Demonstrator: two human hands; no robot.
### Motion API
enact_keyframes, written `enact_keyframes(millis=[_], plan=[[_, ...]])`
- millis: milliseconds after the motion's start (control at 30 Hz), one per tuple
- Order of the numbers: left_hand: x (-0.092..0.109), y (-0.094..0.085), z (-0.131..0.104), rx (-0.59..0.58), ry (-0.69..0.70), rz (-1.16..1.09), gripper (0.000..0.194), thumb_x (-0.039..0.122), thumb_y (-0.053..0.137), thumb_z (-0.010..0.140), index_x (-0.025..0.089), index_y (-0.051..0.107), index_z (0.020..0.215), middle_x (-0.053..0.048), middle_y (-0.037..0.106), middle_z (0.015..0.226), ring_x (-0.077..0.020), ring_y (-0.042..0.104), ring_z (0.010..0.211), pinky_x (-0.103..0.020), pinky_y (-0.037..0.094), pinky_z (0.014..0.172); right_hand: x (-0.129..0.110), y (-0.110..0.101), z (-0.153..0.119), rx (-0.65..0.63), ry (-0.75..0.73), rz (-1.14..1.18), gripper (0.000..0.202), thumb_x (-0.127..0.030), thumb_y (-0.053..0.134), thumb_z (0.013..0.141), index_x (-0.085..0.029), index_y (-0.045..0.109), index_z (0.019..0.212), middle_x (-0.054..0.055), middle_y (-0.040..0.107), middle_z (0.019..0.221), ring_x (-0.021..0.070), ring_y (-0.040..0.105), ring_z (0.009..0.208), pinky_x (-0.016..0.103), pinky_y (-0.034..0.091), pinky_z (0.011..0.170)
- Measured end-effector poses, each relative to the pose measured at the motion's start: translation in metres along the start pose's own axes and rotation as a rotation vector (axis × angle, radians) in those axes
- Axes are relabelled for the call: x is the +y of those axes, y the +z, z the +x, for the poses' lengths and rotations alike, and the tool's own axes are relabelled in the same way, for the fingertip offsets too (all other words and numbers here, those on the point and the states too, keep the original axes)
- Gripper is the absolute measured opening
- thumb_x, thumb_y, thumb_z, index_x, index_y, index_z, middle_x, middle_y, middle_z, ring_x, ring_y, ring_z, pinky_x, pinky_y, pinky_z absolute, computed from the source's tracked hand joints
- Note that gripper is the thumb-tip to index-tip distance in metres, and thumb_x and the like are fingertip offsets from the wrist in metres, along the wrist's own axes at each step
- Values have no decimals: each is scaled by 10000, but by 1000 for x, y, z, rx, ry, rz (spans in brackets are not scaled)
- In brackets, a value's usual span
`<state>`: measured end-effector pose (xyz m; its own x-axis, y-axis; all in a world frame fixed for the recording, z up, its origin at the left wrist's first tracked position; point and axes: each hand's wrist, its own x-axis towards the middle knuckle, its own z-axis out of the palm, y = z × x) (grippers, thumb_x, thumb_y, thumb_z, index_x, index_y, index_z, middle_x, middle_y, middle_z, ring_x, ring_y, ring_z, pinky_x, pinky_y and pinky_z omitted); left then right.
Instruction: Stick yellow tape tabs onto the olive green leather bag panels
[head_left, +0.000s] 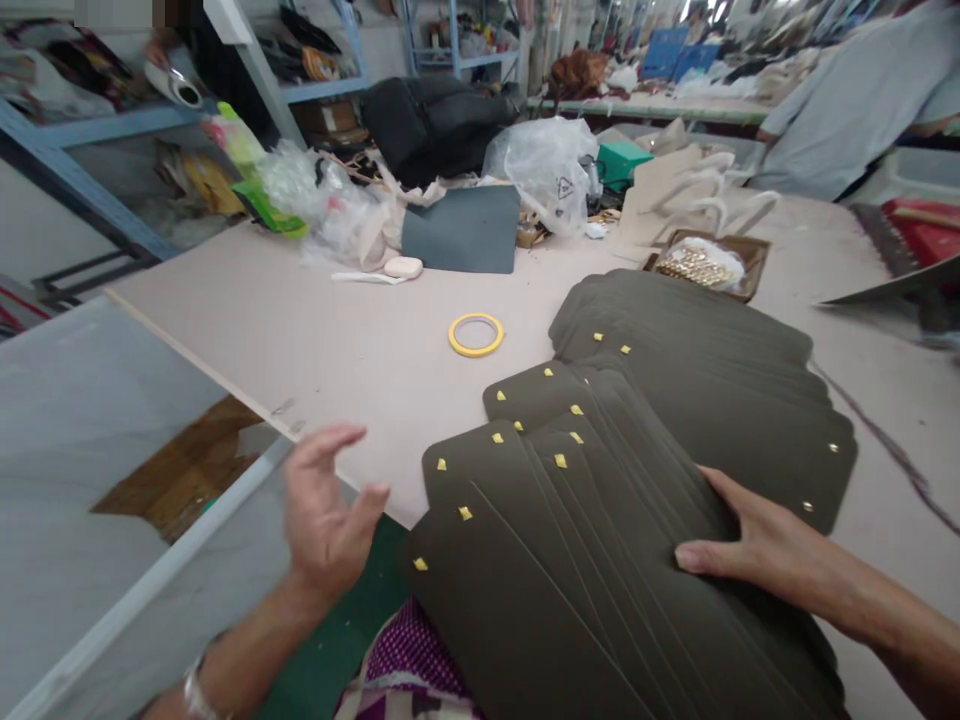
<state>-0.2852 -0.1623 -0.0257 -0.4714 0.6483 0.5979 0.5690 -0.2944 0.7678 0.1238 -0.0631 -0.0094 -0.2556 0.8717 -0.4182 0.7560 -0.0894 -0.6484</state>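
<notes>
A fanned stack of dark olive sheet panels [600,560] lies toward me, overhanging the table's near edge. Small yellow tape pieces [465,513] mark the panels near their left ends. My right hand [757,545] grips the right side of this stack, thumb on top and several fingers hidden. To the left, my left hand [330,510] hovers beside the table edge, empty, thumb and fingers apart. Behind the front stack, another pile of the same panels [697,350] rests on the table. A yellow tape roll [476,335] lies flat beyond the panels.
On the table [337,340] stand a grey-blue sheet [461,230], plastic bags [544,170], a black bundle [435,120], and a basket [754,265] with gold chain. A person in a light shirt [847,110] is at the far right. Shelves [112,125] stand at left.
</notes>
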Motion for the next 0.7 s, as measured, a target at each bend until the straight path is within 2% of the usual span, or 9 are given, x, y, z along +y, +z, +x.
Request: enact_keyframes(millis=[67, 100, 133, 167, 267, 367, 467, 600, 700], plan=[[-7, -27, -61, -118, -560, -68, 578, 519, 724, 685, 240, 510, 1144, -79, 603, 1117, -282, 565, 1110, -469, 441, 1016, -2, -1, 1, 10, 3, 3, 859, -510, 754, 606, -185, 471, 1349, 137, 638, 1216, 380, 607, 1082, 468, 532, 895], [-8, -33, -88, -186, -811, -137, 611, 543, 751, 642, 258, 529, 1136, -76, 620, 1117, -297, 579, 1095, -478, 460, 990, -4, -2, 2, 12, 8, 15, 848, -508, 757, 604, -187, 485, 1340, 132, 640, 1216, 380, 607, 1085, 460, 538, 891], [-8, -35, -110, -277, -1019, -244, 643, 556, 777, 602, 277, 550, 1135, -71, 628, 1136, -305, 579, 1106, -482, 461, 988, -7, -2, 2, 2, 14, 45, 837, -507, 757, 607, -192, 493, 1336, 123, 639, 1223, 374, 607, 1090, 446, 545, 887], [-6, -32, -127, -357, -1130, -383, 686, 575, 802, 551, 267, 581, 1123, -79, 638, 1143, -317, 566, 1130, -481, 441, 1008, -10, -3, 2, -25, 19, 99, 822, -506, 750, 622, -200, 491, 1340, 113, 633, 1238, 364, 609, 1093, 430, 553, 880], [4, -14, -145, -568, -1224, -762, 699, 479, 870, 482, 203, 632, 1078, -111, 642, 1164, -349, 527, 1191, -506, 373, 1058, -19, -3, 0, -142, 28, 319, 784, -494, 713, 694, -217, 449, 1378, 96, 622, 1261, 335, 636, 1058, 410, 579, 840], [15, 4, -136, -743, -1268, -1019, 674, 382, 867, 541, 187, 609, 1132, -122, 627, 1201, -356, 507, 1222, -544, 347, 1062, -33, -2, -10, -162, -32, 410, 772, -452, 715, 717, -210, 434, 1393, 94, 628, 1251, 334, 635, 1058, 422, 573, 856], [26, 13, -127, -873, -1280, -1132, 655, 346, 872, 570, 185, 608, 1147, -126, 625, 1212, -348, 506, 1231, -536, 327, 1081, -54, 1, -23, -161, -129, 331, 759, -416, 723, 724, -227, 431, 1399, 85, 607, 1281, 339, 592, 1126, 433, 546, 905], [32, 17, -132, -797, -1342, -1126, 562, 361, 841, 628, 178, 644, 1122, -140, 638, 1203, -341, 542, 1196, -536, 350, 1064, -85, 12, -35, -240, -269, 181, 706, -424, 652, 797, -235, 388, 1424, 77, 517, 1381, 317, 473, 1264, 442, 433, 1044], [28, 18, -140, -719, -1404, -1085, 499, 420, 798, 659, 275, 669, 1119, -69, 657, 1193, -325, 573, 1163, -521, 406, 1025, -102, 32, -46, -316, -282, 270, 721, -427, 659, 775, -211, 392, 1408, 87, 528, 1362, 304, 490, 1243, 426, 432, 1034]])
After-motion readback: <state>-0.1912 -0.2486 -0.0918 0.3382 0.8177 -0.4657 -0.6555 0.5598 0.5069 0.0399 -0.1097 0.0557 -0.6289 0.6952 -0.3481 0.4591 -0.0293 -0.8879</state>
